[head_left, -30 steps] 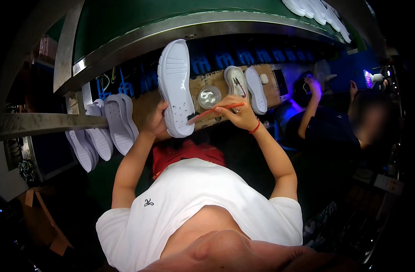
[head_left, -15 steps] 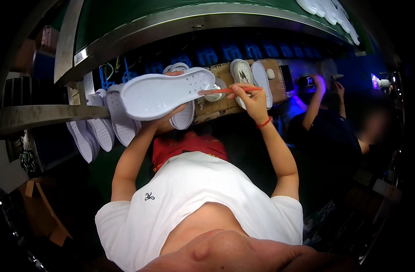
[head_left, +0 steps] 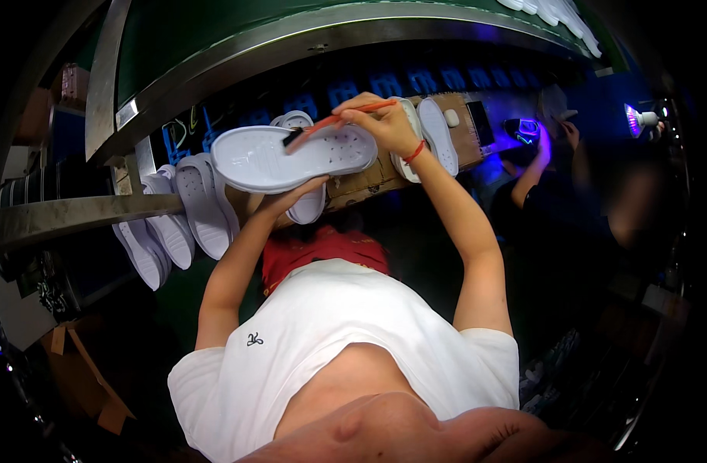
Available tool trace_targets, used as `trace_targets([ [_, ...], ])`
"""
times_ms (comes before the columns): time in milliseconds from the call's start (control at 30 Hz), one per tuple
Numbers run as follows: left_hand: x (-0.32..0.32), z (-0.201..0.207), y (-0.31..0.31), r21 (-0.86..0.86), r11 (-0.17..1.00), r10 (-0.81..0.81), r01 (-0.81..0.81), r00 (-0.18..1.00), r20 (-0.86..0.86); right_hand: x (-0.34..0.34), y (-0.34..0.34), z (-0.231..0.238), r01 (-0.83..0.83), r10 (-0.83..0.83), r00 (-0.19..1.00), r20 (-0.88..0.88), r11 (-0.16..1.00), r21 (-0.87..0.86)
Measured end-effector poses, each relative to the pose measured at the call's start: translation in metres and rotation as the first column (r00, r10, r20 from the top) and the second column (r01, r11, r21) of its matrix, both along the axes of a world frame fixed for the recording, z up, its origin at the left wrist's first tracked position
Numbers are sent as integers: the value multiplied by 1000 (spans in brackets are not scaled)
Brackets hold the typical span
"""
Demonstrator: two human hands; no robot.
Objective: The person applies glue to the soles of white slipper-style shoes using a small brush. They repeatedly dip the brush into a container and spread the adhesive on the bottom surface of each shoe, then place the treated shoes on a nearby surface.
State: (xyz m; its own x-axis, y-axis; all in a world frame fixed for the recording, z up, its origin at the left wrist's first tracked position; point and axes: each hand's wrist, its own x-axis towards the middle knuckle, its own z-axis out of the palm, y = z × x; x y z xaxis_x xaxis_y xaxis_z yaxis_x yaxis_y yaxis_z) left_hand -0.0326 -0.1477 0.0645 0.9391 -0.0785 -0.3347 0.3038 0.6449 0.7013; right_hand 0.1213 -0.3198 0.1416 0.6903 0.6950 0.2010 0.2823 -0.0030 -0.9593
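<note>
A white shoe sole (head_left: 253,163) with small holes at its right end lies tilted in my left hand (head_left: 298,194). That hand grips it from below, and most of its fingers are hidden beneath. My right hand (head_left: 386,127) is closed around the orange handle of a brush (head_left: 322,123) above the sole. The dark bristles are over the sole's inner face, left of its middle; whether they touch cannot be made out. Behind and below the held sole, parts of other white soles (head_left: 307,207) show on the cardboard-covered bench (head_left: 357,189).
Several white soles (head_left: 203,204) lean by a metal bar (head_left: 83,217) at left. More soles (head_left: 438,135) and a small white object (head_left: 451,118) rest on the bench. A metal-edged green surface (head_left: 291,31) spans the far side. At right a co-worker's arm (head_left: 534,166) reaches into purple light.
My right hand has moved left and farther away, carrying the brush from the sole's right end to left of its middle. The held sole has tilted slightly; the white pot is now hidden.
</note>
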Motion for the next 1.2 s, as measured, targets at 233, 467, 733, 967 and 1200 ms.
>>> trace_targets([
  [233, -15, 22, 2, 622, 782, -65, -40, 987, 145, 7, -89, -9, 240, -173, 952, 252, 934, -266],
  [467, 13, 54, -14, 700, 540, -160, -466, 760, 630, -34, -96, -12, 286, -322, 896, -307, 945, -156],
  [733, 132, 60, -36, 581, 814, -438, -6, 651, 620, -93, -115, 38, 760, -621, 648, -441, 561, 328],
  [967, 373, 224, -51, -114, 993, 88, -35, 865, 493, -94, -163, 55, 795, -695, 604, -391, 491, 357],
  [1200, 216, 140, -47, 403, 858, -39, -319, 741, 670, -105, -141, -14, 775, -652, 580, -489, 627, 83],
])
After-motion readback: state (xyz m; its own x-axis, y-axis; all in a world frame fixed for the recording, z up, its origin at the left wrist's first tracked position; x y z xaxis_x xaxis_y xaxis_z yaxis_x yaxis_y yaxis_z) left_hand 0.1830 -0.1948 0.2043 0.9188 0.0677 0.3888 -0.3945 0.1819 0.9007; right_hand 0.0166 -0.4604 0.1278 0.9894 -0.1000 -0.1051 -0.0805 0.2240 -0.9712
